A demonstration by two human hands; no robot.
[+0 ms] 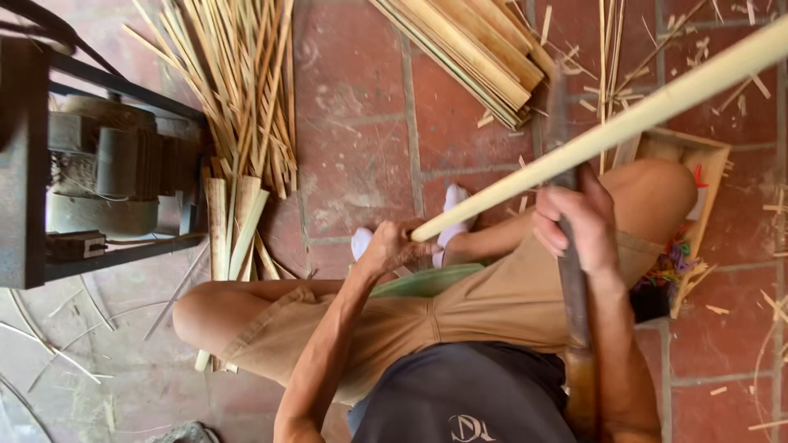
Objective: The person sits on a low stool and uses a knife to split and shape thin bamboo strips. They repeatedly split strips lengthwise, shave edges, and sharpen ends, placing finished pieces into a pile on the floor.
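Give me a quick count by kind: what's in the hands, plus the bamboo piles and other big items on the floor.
Long bamboo strip, end held in left hand: 1
Knife, gripped by right hand: 1
Bamboo piles: 2, thin splints and flat slats
Motor machine in dark frame: 1
Wooden box: 1
Total: 6

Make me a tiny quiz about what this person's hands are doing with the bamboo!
1. True or false: the left hand grips the near end of the long bamboo pole.
2. What does the right hand hold? A) a long knife B) a cup C) a rope
3. Which side of the picture shows the machine?

Key: 1 true. 2 A, the knife. 3 The left side.
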